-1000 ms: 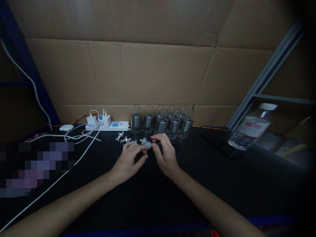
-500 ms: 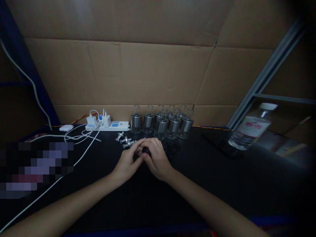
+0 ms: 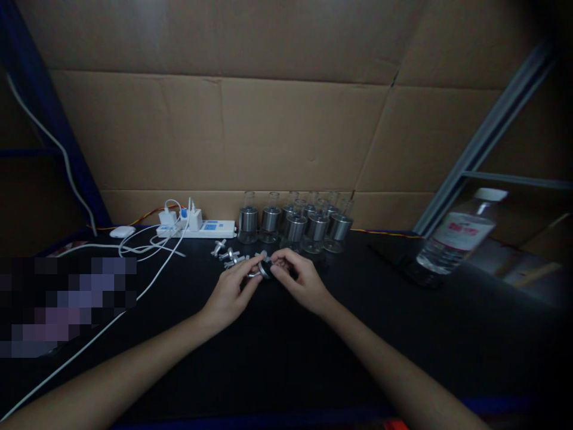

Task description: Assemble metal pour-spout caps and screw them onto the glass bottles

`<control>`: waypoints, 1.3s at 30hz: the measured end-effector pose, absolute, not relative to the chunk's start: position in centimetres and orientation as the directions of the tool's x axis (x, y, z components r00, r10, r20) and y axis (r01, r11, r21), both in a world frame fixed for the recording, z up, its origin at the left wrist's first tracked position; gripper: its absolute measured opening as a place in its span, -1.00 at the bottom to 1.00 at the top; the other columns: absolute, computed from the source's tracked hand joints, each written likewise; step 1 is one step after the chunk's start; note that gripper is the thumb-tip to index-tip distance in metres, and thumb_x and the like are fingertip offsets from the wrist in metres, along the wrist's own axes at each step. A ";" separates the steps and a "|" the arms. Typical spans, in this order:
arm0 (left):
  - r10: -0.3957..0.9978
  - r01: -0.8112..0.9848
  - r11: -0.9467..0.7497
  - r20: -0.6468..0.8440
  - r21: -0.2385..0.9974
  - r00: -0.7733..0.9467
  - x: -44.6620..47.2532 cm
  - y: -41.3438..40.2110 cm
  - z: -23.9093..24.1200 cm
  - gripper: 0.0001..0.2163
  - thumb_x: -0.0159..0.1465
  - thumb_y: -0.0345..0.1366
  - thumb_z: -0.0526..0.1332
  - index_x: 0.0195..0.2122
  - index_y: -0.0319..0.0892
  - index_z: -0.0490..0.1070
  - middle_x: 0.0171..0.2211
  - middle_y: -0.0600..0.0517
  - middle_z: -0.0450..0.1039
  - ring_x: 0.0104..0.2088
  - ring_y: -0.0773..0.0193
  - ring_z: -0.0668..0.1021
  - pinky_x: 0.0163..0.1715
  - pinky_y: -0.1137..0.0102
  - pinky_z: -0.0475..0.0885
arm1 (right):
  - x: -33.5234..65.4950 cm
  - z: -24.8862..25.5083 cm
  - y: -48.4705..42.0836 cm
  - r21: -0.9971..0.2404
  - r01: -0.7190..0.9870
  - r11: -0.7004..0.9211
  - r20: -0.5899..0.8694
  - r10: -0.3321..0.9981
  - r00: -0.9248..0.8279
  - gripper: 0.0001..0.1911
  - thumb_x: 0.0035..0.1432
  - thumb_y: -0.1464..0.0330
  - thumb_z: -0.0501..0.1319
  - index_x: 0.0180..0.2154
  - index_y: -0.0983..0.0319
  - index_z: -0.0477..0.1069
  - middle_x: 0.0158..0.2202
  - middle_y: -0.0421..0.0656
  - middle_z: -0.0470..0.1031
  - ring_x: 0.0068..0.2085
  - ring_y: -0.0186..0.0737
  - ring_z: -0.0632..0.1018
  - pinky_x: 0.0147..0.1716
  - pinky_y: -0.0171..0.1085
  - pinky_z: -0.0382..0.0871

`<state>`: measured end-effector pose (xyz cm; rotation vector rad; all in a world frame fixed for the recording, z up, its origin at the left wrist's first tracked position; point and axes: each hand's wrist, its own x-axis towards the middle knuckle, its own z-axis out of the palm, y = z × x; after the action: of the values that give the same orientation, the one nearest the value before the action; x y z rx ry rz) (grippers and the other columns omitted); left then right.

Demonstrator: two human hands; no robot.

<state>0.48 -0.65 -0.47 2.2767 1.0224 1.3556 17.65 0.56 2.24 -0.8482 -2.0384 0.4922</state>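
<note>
Grips a silver disc fitting (image 3: pixel 262 271) between thumb and fingers of the left hand (image 3: pixel 229 292), and pinches a black round piece (image 3: pixel 268 267) against the disc with thumb and curled fingertips of the right hand (image 3: pixel 308 283). Cannot tell every fingertip's exact contact in this dim light. Places both parts over the worktop (image 3: pixel 286 358), nearer the back edge than the front, roughly midway between the sides.

Half a second ago, cupped tightly over a dark part; now drawn slightly apart, with bright metal showing in the gap. Seems, judging by black set against silver, to be joining or adjusting the two parts, not yet released from either hand.

Gleams smooth and pale at the disc, thin-rimmed with a narrow stem; looks matte at the black piece, perhaps rubber or plastic. Includes, just left of the hands, loose silver fittings (image 3: pixel 231 257) of similar rod-and-disc shape, scattered toward the back edge. Along that edge: upright glass bottles (image 3: pixel 295 229), narrow-necked and clear, sleeved in brushed metal; farther left, a power strip (image 3: pixel 221 228) in white plastic. Near the back right corner: a clear, ribbed water bottle (image 3: pixel 459 233), white-capped. Behind everything, creased brown cardboard (image 3: pixel 304 134).
</note>
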 end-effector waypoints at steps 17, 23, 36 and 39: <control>0.762 0.511 -0.618 0.616 0.597 0.202 0.4 -1.0 0.1 -0.78 0.14 -0.41 0.05 -0.17 -0.18 0.29 -0.31 0.02 0.41 -0.36 0.33 0.45 -0.33 0.45 0.33 | 17.0 1.9 0.5 -0.478 0.403 0.780 0.670 0.621 -0.408 -0.97 0.00 0.45 0.13 -0.42 0.24 0.33 -0.36 -0.16 0.17 -0.36 -0.35 0.30 -0.48 -0.38 0.22; 0.775 0.504 -0.598 0.609 0.624 0.166 0.3 -1.0 0.2 -0.88 0.13 -0.40 0.08 -0.30 -0.19 0.32 -0.38 0.06 0.41 -0.39 0.35 0.44 -0.38 0.49 0.30 | 17.0 1.7 0.7 -0.572 0.354 0.739 0.637 0.673 -0.375 -0.92 -0.05 0.40 0.19 -0.42 0.24 0.35 -0.36 -0.18 0.17 -0.45 -0.41 0.28 -0.59 -0.41 0.17; 0.776 0.474 -0.604 0.607 0.641 0.168 0.2 -0.9 0.2 -0.99 0.10 -0.40 0.11 -0.45 -0.21 0.28 -0.49 0.11 0.34 -0.45 0.39 0.42 -0.42 0.51 0.29 | 16.8 1.7 0.6 -0.645 0.355 0.677 0.598 0.736 -0.318 -0.94 -0.11 0.42 0.23 -0.47 0.25 0.37 -0.41 -0.21 0.18 -0.49 -0.43 0.25 -0.58 -0.40 0.17; 0.807 0.420 -0.583 0.553 0.695 0.205 0.3 -0.6 0.0 -0.97 0.11 -0.37 0.11 -0.42 -0.20 0.26 -0.47 0.10 0.34 -0.45 0.39 0.44 -0.42 0.51 0.31 | 16.9 1.7 0.7 -0.634 0.375 0.677 0.574 0.736 -0.359 -0.97 -0.08 0.44 0.21 -0.50 0.26 0.36 -0.41 -0.21 0.18 -0.49 -0.43 0.25 -0.56 -0.40 0.17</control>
<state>0.31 -0.63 0.00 2.0931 1.1438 1.3385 16.88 0.65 1.66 -0.8606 -1.9788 0.5007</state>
